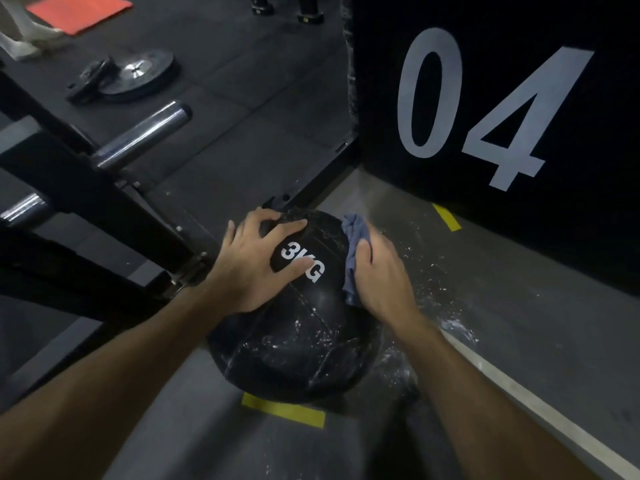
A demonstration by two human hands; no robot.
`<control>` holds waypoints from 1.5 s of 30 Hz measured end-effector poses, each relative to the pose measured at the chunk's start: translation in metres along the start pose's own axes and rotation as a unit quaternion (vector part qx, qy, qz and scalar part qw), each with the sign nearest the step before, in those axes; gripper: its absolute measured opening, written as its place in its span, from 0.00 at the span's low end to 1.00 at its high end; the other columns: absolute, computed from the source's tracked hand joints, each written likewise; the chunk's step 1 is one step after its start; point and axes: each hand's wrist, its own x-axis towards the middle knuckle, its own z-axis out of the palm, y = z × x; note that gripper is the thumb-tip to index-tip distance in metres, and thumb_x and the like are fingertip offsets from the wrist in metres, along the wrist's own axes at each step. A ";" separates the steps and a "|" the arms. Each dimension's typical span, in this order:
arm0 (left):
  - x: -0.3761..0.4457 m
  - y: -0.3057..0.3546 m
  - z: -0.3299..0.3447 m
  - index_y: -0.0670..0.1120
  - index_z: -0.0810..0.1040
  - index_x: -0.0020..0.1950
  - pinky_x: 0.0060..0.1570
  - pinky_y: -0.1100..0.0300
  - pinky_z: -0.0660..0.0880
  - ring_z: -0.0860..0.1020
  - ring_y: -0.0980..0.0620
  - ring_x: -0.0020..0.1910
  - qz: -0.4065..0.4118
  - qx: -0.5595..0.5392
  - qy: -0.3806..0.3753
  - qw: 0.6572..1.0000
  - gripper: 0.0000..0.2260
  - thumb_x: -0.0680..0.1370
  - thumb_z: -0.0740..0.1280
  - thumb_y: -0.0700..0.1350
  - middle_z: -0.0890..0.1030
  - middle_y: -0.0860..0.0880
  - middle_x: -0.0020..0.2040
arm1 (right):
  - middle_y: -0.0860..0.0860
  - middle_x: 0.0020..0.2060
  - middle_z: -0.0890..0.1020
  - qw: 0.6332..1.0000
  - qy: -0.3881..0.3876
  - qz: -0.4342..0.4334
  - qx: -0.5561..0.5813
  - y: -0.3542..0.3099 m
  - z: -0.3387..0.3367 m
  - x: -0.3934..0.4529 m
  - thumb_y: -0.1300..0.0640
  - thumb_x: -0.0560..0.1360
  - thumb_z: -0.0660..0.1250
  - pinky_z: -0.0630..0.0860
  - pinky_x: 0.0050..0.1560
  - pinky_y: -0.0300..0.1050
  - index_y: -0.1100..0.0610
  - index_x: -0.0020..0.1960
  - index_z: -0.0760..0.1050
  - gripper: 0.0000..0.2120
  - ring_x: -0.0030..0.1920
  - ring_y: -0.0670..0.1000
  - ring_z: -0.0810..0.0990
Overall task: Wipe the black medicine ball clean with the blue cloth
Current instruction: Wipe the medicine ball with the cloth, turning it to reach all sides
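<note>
1. Steadying the black medicine ball [294,323] from the head view, the left hand [256,268] lies spread over its upper left face, fingers straight and splayed either side of the white "3KG" marking; this looks meant to stop the ball rolling while the other hand rubs.
2. The right hand [384,275] presses the blue cloth [353,247] against the ball's upper right side. The cloth is bunched under the palm and fingers, which seem curled round it, though the grip is partly hidden.
3. The two hands sit apart, one on each side of the ball, so the push of the wipe is met by the bracing hand.
4. The ball sits in the lower centre of the frame on the grey floor [519,341]. White streaks and specks show on its lower front, so I judge the cleaning only partly done, with that lower face left to wipe.
5. White flecks also lie scattered on the floor right of the ball. A yellow tape mark [284,410] lies just below the ball, another [446,216] at centre right, and a pale line [519,393] runs to the lower right.
6. A black panel [485,98] bearing "04" fills the upper right. A black rack frame [86,188] with chrome pegs [145,133] crosses the left. Weight plates [131,74] lie on dark rubber flooring at upper left, beside an orange mat [79,12].
</note>
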 end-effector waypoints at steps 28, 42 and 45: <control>0.004 0.015 0.013 0.61 0.63 0.80 0.79 0.34 0.54 0.61 0.46 0.81 -0.062 -0.013 0.019 0.998 0.30 0.80 0.46 0.67 0.64 0.51 0.81 | 0.51 0.85 0.54 0.992 0.004 -0.073 -0.102 -0.021 0.000 0.004 0.45 0.86 0.46 0.48 0.82 0.63 0.41 0.83 0.56 0.25 0.84 0.53 0.51; 0.054 0.034 0.012 0.64 0.65 0.79 0.78 0.36 0.55 0.61 0.46 0.81 -0.109 -0.042 -0.019 0.993 0.22 0.84 0.52 0.63 0.62 0.53 0.82 | 0.59 0.85 0.47 0.902 0.073 -0.267 -0.330 0.035 0.086 -0.132 0.43 0.80 0.60 0.56 0.76 0.71 0.48 0.85 0.55 0.36 0.83 0.65 0.53; 0.058 0.029 0.008 0.64 0.66 0.78 0.77 0.38 0.58 0.62 0.44 0.79 -0.151 -0.060 -0.025 0.986 0.22 0.84 0.52 0.64 0.63 0.53 0.81 | 0.60 0.84 0.52 0.923 0.095 -0.237 -0.286 0.008 0.063 -0.109 0.44 0.83 0.57 0.48 0.81 0.68 0.49 0.84 0.56 0.32 0.84 0.61 0.49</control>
